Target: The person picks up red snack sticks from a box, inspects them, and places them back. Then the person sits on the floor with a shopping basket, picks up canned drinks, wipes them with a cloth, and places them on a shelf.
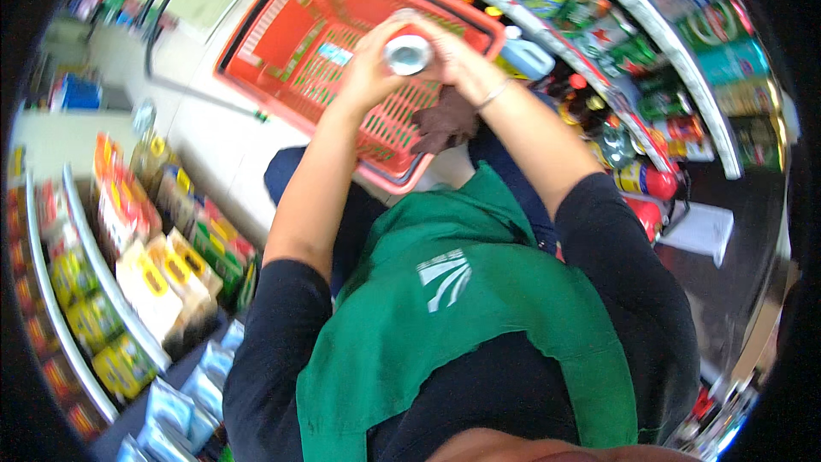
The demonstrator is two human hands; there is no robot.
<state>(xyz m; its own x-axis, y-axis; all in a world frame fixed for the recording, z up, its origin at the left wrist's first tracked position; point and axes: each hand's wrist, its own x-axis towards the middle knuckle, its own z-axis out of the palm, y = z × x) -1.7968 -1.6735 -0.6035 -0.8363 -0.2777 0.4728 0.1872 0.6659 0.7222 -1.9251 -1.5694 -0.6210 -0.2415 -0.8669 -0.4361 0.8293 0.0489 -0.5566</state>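
Both hands are raised over a red plastic shopping basket [263, 19]. Between them is a can [408, 55], its silvery round end facing up towards me and its side reddish. My left hand [371, 58] curls round one side of the can. My right hand [449, 51] is at its other side, with a dark brown cloth [446, 120] hanging below the wrist; whether the fingers hold the cloth is hidden. The basket stands on the pale floor before my knees, and its slotted bottom shows. A green apron [442, 237] covers my lap and chest.
On the right, shelves [641, 19] carry drink cans and bottles; a blue-grey jug [527, 54] stands beside the basket. Red fire extinguishers [648, 181] are lower right. Shelves with packets [157, 282] and oil bottles [151, 154] line the left. A dark metal bar [199, 95] crosses the floor.
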